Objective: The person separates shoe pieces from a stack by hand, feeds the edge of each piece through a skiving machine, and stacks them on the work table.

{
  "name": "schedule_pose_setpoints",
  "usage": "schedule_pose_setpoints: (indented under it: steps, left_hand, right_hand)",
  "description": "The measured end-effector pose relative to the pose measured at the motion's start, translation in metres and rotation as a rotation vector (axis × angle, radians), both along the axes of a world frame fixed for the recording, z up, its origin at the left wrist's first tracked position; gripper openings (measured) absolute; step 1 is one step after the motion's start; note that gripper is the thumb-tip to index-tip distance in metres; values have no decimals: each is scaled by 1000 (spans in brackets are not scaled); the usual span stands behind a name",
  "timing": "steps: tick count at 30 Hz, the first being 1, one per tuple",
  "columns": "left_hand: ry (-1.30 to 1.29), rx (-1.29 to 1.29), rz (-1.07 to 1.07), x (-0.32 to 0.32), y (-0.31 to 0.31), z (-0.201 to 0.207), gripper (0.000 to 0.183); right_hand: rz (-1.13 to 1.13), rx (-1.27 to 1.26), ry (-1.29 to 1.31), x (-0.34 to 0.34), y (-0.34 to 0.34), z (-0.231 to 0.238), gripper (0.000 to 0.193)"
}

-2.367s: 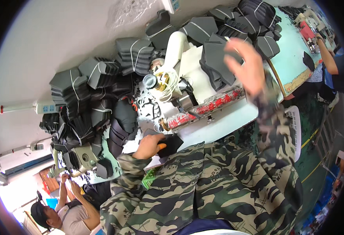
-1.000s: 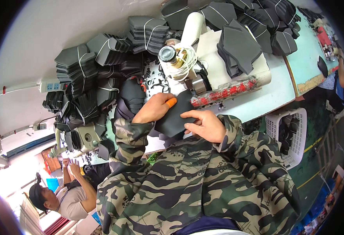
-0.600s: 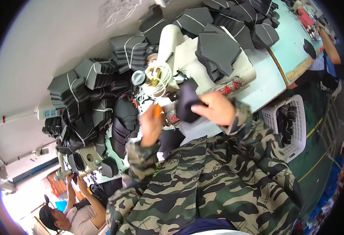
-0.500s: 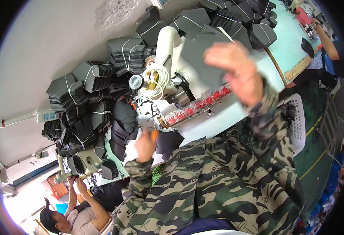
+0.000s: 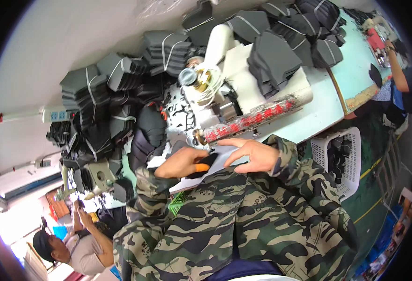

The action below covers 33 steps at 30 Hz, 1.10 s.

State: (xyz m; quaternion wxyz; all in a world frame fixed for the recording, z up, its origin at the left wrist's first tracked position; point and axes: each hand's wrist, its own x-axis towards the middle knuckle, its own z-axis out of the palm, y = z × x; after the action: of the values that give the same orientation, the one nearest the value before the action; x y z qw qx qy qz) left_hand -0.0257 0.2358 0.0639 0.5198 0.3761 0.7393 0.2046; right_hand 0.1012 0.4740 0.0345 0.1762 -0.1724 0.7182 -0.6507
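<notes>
My left hand (image 5: 182, 162), with an orange cover on one finger, is closed on a dark grey flat piece (image 5: 209, 162) at the table's front edge. To its right, my right hand (image 5: 253, 155) reaches toward the same piece with thumb and fingers apart. I cannot tell whether its fingertips touch the piece. Just beyond both hands lies the machine's long arm (image 5: 250, 121), patterned in red. A pile of dark grey cut pieces (image 5: 274, 61) rests on the machine's white top, and a coiled white cord (image 5: 208, 86) sits by its head.
Tied stacks of dark grey pieces (image 5: 82, 89) line the wall, with more bundles (image 5: 304, 28) at the far right. A white basket (image 5: 353, 161) holding dark pieces stands right of my sleeve. One person (image 5: 82, 248) works at the left, another person's arm (image 5: 398, 68) shows far right.
My right hand has come down from above the machine's white top to beside my left hand. The left hand has moved a little up and right, onto the dark piece. The view has shifted slightly.
</notes>
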Motion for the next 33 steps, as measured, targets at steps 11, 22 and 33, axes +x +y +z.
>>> schedule_pose_setpoints:
  steps: [11,22,33]
  left_hand:
    - [0,-214,353,-53,41,13,27]
    - [324,-50,267,-20,70,11,26]
    - [41,19,415,-10,26,3,27]
  right_hand:
    - [-674,-127,-304,-15,-38,-19,34]
    - [-432,781,381,-55,31,71,19]
    - [-364,-85,-416,-3,-40,11,32]
